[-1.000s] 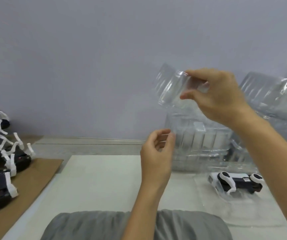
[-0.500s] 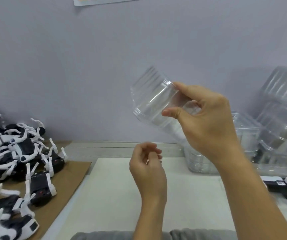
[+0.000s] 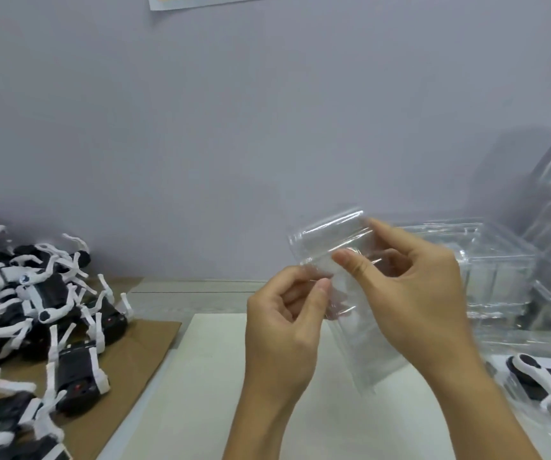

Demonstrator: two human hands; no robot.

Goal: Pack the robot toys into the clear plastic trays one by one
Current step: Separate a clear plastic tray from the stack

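The clear plastic tray (image 3: 340, 260) is held above the counter (image 3: 201, 376), tilted. The right grip (image 3: 410, 280) pinches its upper end between thumb and fingers; the left grip (image 3: 287, 313) pinches its left edge. Robot toys (image 3: 35, 310) are piled at the counter's left edge; one packed toy (image 3: 539, 376) lies at the right edge.

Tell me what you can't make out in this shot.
Head view:
- clear tray: see-through and blurred, so whether it is one tray or several nested is unclear.
- left hand fingertips: tray contact unclear, behind glare.
- packed toy: cut by right edge.
- wall paper: cut by top edge.
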